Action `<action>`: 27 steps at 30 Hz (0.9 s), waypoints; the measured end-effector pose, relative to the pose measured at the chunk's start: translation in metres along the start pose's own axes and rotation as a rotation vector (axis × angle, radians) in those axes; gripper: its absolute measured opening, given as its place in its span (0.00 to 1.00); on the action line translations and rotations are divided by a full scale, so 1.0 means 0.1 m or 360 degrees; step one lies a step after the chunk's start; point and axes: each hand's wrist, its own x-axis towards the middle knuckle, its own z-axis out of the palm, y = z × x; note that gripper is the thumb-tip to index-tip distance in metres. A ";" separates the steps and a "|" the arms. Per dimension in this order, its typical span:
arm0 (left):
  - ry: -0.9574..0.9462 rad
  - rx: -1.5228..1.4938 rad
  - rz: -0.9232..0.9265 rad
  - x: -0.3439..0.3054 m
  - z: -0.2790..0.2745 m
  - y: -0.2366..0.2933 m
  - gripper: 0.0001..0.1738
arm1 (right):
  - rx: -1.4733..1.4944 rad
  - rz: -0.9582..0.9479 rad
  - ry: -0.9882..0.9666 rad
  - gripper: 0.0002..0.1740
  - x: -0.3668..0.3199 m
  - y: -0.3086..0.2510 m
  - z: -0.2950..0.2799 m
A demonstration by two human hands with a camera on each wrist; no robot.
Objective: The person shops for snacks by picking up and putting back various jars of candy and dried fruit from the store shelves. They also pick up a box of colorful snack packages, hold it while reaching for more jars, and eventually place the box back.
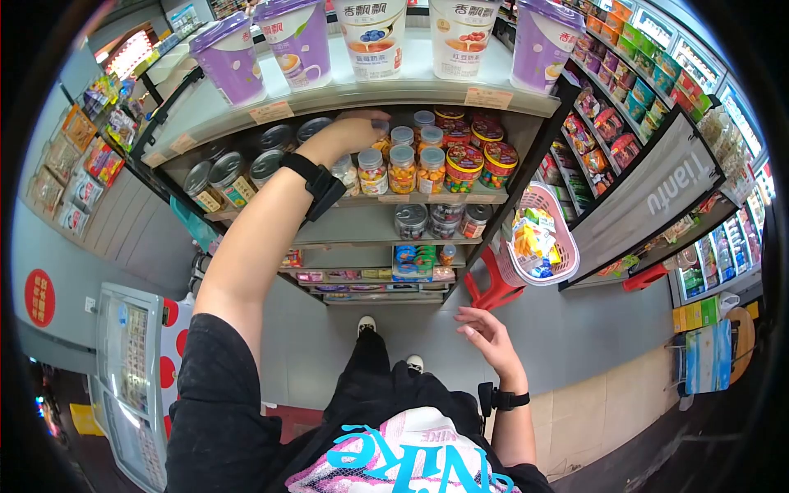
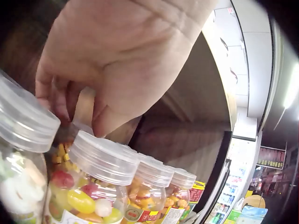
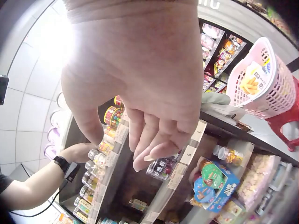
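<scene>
My left hand [image 1: 357, 131] reaches in over the front row of clear-lidded candy jars [image 1: 403, 168] on the upper shelf. Its thumb and bent fingers grip a jar [image 1: 380, 127] behind that row by the lid; the left wrist view hides most of this jar. Just in front of the fingertips stands a jar of colourful round candies [image 2: 88, 200], beside a jar of pale sweets [image 2: 21, 182]. My right hand [image 1: 489, 337] hangs in the air in front of the shelves, fingers loosely bent and holding nothing.
Purple and white drink cups [image 1: 374, 41] line the top shelf above the left arm. Dark-lidded cans [image 1: 233, 177] stand left of the jars, round red tins [image 1: 464, 164] right. A pink basket [image 1: 567, 255] with packets sits on a red stool [image 1: 493, 283] at the right.
</scene>
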 end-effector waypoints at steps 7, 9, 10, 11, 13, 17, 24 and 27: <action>-0.0115 -0.0429 -0.0038 0.11 0.10 -0.15 0.28 | -0.0010 0.0013 -0.0013 0.25 0.01 0.01 0.01; -0.0170 -0.0684 -0.0139 0.17 0.13 -0.20 0.30 | -0.0003 0.0038 -0.0022 0.25 0.02 0.02 0.01; -0.0171 -0.0686 -0.0141 0.16 0.13 -0.17 0.30 | -0.0004 0.0040 -0.0023 0.25 0.02 0.03 0.01; -0.0211 -0.0864 -0.0181 0.15 0.12 -0.13 0.31 | -0.0004 0.0040 -0.0026 0.25 0.02 0.03 0.01; -0.0250 -0.1043 -0.0220 0.17 0.14 -0.14 0.31 | -0.0005 0.0041 -0.0028 0.25 0.02 0.05 0.01; -0.0154 -0.0609 -0.0144 0.20 0.16 -0.11 0.31 | -0.0004 0.0043 -0.0025 0.25 0.01 0.08 0.00; -0.0019 -0.0185 0.0084 0.18 0.22 -0.04 0.32 | 0.0013 0.0040 -0.0013 0.24 0.00 0.09 0.00; -0.0032 -0.0200 0.0115 0.12 0.17 -0.01 0.31 | 0.0007 -0.0006 -0.0035 0.25 0.01 0.16 -0.03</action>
